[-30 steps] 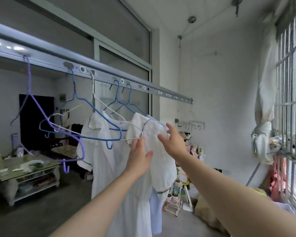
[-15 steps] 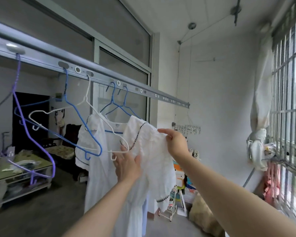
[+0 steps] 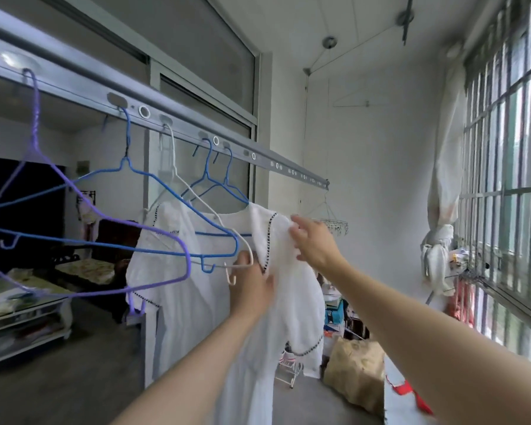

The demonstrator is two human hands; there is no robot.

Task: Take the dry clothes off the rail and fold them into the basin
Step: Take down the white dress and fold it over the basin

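Note:
A white garment (image 3: 196, 289) with dark stitched trim hangs from a blue hanger (image 3: 224, 185) on the grey rail (image 3: 193, 130). My left hand (image 3: 252, 283) grips the garment's front just below the neckline, beside the hooked end of an empty white hanger (image 3: 242, 243). My right hand (image 3: 314, 240) holds the bunched fabric of the garment's right shoulder. Its fingertips are blurred. The basin is out of view.
Empty purple (image 3: 105, 216) and blue (image 3: 154, 179) hangers dangle from the rail at left. A low table (image 3: 22, 305) stands beyond them. Window bars (image 3: 503, 179) and a tied curtain (image 3: 439, 256) line the right side. A sack (image 3: 356, 369) and a small rack (image 3: 288, 366) sit on the floor.
Both hands went from reaching with open fingers to holding the white garment. The left hand dropped lower onto its front; the right closed on the shoulder. The empty hangers swung.

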